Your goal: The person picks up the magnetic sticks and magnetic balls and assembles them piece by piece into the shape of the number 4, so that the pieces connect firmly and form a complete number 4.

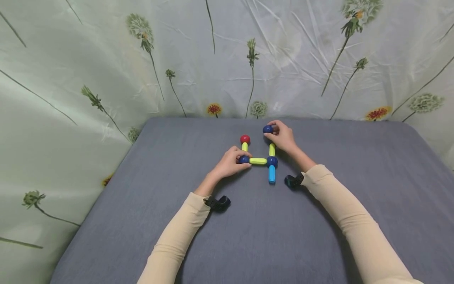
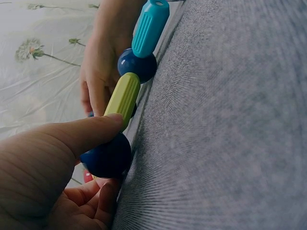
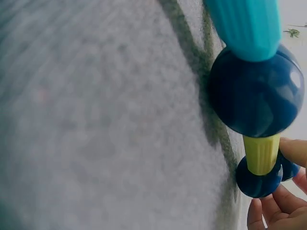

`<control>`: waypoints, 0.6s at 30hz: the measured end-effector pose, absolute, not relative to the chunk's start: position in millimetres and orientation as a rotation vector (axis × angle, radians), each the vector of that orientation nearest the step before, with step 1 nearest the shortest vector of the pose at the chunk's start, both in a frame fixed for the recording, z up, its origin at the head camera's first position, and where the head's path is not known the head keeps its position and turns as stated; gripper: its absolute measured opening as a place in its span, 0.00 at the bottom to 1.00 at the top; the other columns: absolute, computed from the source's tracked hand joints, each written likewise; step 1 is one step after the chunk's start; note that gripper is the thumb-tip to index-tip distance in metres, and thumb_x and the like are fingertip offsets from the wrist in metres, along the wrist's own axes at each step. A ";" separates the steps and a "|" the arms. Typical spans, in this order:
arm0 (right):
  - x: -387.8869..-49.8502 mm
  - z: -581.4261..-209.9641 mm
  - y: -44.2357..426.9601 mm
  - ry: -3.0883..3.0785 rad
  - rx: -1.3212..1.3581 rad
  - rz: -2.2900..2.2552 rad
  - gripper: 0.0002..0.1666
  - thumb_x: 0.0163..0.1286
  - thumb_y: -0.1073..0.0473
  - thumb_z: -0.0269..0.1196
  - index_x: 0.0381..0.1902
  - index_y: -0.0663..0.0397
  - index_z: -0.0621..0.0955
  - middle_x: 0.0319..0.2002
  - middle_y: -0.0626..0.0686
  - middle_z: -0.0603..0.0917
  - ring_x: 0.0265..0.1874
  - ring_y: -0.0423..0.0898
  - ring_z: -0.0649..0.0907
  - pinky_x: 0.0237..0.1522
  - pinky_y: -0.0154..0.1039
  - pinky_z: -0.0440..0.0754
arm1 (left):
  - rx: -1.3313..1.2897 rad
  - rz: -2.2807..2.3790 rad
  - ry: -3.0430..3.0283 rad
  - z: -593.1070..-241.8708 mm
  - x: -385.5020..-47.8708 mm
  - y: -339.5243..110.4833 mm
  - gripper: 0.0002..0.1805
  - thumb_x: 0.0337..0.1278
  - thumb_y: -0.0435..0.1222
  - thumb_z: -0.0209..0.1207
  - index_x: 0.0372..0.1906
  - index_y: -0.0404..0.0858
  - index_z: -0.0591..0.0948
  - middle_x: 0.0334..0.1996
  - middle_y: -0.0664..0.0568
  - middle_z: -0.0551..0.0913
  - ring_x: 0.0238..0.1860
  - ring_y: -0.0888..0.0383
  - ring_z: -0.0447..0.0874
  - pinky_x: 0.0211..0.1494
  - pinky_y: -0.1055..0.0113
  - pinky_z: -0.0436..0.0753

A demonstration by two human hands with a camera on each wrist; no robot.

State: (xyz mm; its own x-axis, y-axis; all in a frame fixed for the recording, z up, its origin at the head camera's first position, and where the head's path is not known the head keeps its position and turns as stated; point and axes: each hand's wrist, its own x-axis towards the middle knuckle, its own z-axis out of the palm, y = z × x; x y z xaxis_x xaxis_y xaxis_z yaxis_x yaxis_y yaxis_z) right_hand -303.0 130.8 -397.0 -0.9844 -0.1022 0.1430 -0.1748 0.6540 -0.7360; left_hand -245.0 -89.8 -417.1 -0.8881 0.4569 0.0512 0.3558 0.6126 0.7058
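A figure of balls and rods lies on the grey cloth. My left hand (image 1: 232, 161) pinches a dark blue ball (image 2: 106, 155), its thumb reaching over onto a yellow-green rod (image 2: 123, 98). That rod runs across to another blue ball (image 1: 272, 161), from which a light blue rod (image 1: 271, 174) points toward me. A second yellow-green rod (image 1: 272, 150) leads away from this ball to a blue ball (image 3: 259, 178). Just beyond that end, my right hand (image 1: 283, 136) holds one more blue ball (image 1: 268, 129) between thumb and fingers; whether these two balls touch, I cannot tell.
Past my left hand, a red ball (image 1: 245, 139) tops a short yellow-green rod (image 1: 245, 146). Grey cloth (image 1: 248, 236) covers the surface, and a flower-printed curtain (image 1: 198, 59) hangs behind it. Black wrist devices (image 1: 220, 203) sit under both sleeves.
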 end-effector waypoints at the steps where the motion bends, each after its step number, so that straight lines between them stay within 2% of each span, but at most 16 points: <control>1: -302.6 -397.1 131.8 -2.768 0.231 1.263 0.24 0.65 0.58 0.61 0.57 0.60 0.71 0.51 0.68 0.79 0.48 0.59 0.79 0.51 0.52 0.76 | 0.685 1.134 2.699 -416.9 -245.0 -89.9 0.16 0.55 0.40 0.63 0.49 0.44 0.82 0.42 0.46 0.73 0.43 0.54 0.70 0.46 0.66 0.71; 11: -296.5 -395.3 141.1 -2.727 0.200 1.320 0.24 0.65 0.57 0.61 0.57 0.59 0.72 0.53 0.67 0.79 0.50 0.59 0.79 0.52 0.52 0.77 | 0.696 1.110 2.710 -416.6 -245.7 -89.9 0.16 0.55 0.40 0.63 0.50 0.43 0.82 0.41 0.45 0.73 0.43 0.53 0.70 0.46 0.65 0.71; 18: -289.9 -393.5 151.5 -2.693 0.187 1.364 0.24 0.65 0.58 0.61 0.57 0.60 0.72 0.55 0.65 0.77 0.51 0.59 0.78 0.54 0.52 0.75 | 0.701 1.117 2.703 -418.0 -245.9 -90.0 0.16 0.55 0.40 0.63 0.50 0.43 0.82 0.41 0.46 0.72 0.45 0.53 0.71 0.50 0.62 0.74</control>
State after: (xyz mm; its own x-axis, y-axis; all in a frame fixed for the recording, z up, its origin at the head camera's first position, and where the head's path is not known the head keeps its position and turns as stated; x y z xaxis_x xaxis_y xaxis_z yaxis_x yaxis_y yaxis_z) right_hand -289.9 151.5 -393.5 -0.9856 -0.0568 0.1594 -0.1621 0.5869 -0.7932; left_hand -245.9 -90.0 -418.0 -0.8830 0.4664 0.0526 0.3674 0.6172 0.6958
